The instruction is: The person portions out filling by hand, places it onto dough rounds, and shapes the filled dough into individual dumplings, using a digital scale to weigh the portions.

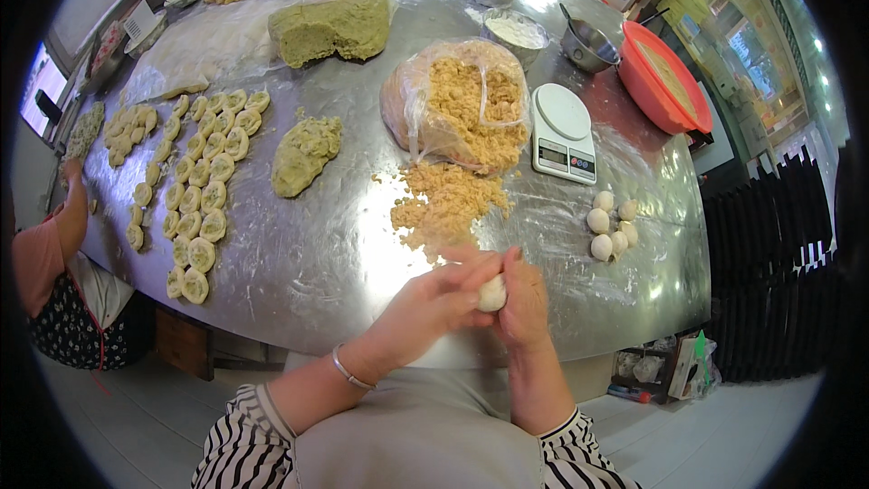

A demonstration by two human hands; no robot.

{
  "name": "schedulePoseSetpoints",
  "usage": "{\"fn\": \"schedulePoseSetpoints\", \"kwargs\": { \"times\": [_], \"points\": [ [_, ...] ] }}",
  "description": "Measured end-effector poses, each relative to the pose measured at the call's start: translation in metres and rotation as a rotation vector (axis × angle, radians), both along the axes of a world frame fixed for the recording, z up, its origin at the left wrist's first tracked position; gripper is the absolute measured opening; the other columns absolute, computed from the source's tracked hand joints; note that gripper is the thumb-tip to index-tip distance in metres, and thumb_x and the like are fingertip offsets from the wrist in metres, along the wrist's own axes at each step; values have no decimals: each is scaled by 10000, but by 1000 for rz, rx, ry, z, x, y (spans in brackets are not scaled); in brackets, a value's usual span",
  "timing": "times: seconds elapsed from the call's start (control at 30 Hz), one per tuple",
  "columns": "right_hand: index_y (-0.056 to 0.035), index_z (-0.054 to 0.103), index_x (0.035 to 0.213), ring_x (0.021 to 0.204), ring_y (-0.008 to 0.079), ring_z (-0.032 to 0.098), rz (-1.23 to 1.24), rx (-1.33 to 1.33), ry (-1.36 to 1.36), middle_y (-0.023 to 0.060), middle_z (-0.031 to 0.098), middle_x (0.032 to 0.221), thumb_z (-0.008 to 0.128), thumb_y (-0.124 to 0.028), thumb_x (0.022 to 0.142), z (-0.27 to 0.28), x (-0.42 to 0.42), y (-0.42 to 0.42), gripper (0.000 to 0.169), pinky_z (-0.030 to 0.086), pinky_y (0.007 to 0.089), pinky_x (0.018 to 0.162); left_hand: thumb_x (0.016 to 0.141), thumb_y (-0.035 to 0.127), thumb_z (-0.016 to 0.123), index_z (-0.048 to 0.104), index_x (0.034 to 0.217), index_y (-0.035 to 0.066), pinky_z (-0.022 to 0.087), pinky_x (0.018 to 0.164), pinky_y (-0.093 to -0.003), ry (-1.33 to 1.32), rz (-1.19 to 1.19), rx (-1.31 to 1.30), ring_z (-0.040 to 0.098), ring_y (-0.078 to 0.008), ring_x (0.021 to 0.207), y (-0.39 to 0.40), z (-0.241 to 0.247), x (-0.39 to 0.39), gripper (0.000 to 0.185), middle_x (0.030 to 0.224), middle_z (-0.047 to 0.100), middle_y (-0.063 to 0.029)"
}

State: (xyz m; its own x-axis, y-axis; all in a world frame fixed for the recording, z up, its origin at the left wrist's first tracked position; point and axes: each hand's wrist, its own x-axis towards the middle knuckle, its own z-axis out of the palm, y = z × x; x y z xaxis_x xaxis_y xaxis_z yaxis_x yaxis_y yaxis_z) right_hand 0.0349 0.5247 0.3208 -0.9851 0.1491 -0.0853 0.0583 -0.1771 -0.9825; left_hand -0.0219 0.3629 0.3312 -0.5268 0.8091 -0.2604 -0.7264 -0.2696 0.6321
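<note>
My left hand (434, 305) and my right hand (526, 299) meet near the table's front edge, both closed around one pale dough ball (493, 293). Just beyond them lies a heap of crumbly orange-brown filling (445, 207), spilling from an open plastic bag of the same filling (475, 98). Several finished-looking white dough balls (600, 246) sit in a small group to the right. Left of the heap rests a lump of green filling (305, 156). Farther left, rows of flat dough rounds with green centres (201, 255) cover part of the steel table.
A white digital kitchen scale (563, 132) stands beside the bag. Behind are metal tins of flour (514, 30), a steel pot (589, 47) and a red basin (665, 78). A large green block (330, 27) lies at the back. Another person (51, 244) works at the far left.
</note>
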Motion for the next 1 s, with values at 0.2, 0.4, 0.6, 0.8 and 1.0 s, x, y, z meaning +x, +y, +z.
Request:
{"fn": "schedulePoseSetpoints", "kwargs": {
  "times": [0.2,0.4,0.6,0.8,1.0],
  "points": [
    [31,662,1062,1098,324,681,-495,-494,74,275,697,1186,354,-513,1093,33,-20,-40,626,514,465,1013,1054,218,591,558,1329,-15,586,874,-301,56,-49,-67,679,-155,945,1,-7,-5,362,1162,648,-97],
    [-72,608,896,792,244,675,-454,-373,27,110,683,830,439,-406,1097,-9,-4,-1,425,563,409,789,1036,246,626,592,1285,22,548,827,-272,377,-79,-269,656,-105,927,-16,-8,-15,337,1097,662,-23],
    [-33,591,1143,1030,305,642,-580,-738,105,135,663,1071,484,-410,1079,-39,12,92,396,540,460,959,1002,125,623,637,1235,55,535,854,-269,507,302,-403,645,-94,957,-89,-2,-49,244,1130,681,-16],
    [56,185,1587,1498,476,277,-898,-822,170,267,288,1627,464,-404,1074,22,17,100,744,307,541,1238,989,130,642,705,1121,56,513,756,-239,699,920,-745,604,-78,841,-218,-7,-122,164,1010,695,11],
    [75,274,1555,1490,399,344,-746,-924,174,248,366,1593,469,-328,1087,0,40,142,648,320,503,1237,938,258,661,754,1121,53,544,817,-415,1146,817,-1810,695,-299,901,-358,-35,-169,290,1005,741,-146]
  ]
}}
